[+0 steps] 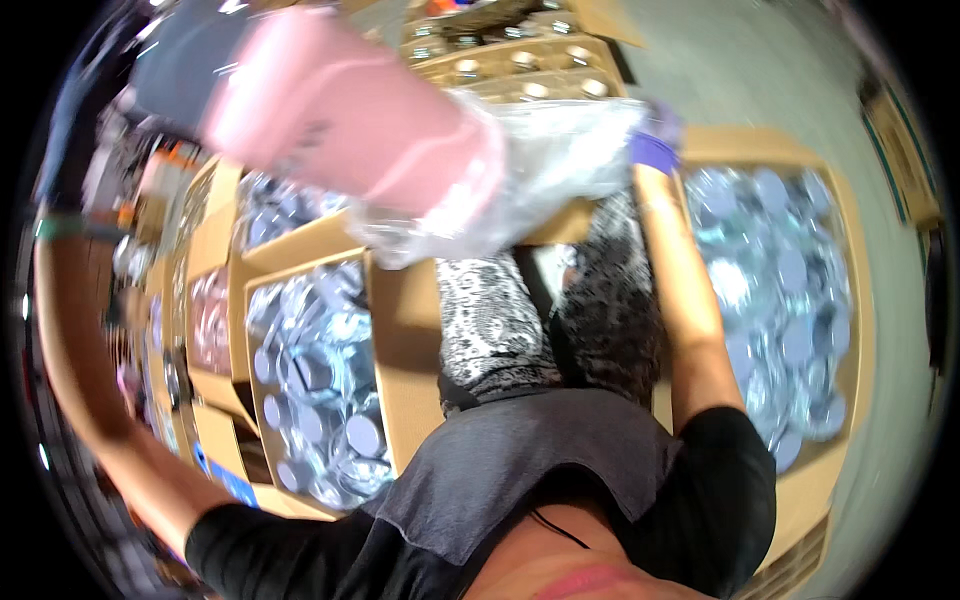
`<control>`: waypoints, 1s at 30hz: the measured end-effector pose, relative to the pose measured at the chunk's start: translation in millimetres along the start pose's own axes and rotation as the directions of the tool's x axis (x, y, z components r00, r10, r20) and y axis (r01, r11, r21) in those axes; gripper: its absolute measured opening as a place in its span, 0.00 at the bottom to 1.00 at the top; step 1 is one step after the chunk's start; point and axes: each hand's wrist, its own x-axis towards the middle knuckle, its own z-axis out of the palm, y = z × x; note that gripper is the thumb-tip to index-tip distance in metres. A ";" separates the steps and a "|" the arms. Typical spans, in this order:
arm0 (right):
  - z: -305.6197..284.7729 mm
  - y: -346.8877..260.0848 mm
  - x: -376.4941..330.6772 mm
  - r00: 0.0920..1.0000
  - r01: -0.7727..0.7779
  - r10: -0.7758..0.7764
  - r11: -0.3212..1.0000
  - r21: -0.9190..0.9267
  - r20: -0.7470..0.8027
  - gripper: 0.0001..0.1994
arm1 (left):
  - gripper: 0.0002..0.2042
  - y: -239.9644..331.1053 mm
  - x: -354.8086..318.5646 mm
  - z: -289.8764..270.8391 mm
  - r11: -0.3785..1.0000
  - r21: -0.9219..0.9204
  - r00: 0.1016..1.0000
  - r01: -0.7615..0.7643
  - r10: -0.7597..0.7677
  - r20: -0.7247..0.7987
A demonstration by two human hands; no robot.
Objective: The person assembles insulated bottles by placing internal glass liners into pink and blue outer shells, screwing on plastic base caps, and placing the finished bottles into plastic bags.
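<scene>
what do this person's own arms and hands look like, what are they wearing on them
Both arms have short black sleeves, with bare forearms. The right hand wears what looks like a purple glove with a brighter violet cuff. The left wrist shows a greenish band; dark blue beyond it may be a glove, too blurred to tell.

The left arm (68, 330) is raised at the far left and bent; the left hand (68, 165) is blurred. The right arm (688, 290) is stretched forward, nearly straight, and the right hand (660, 125) is blurred too, finger poses obscured.
</scene>
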 end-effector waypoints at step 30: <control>-61.8 -235.6 -66.5 0.147 0.976 -0.943 0.187 0.111 0.300 0.29 | 0.15 108.5 -46.0 156.3 0.755 -0.141 0.710 -0.640 0.652 0.266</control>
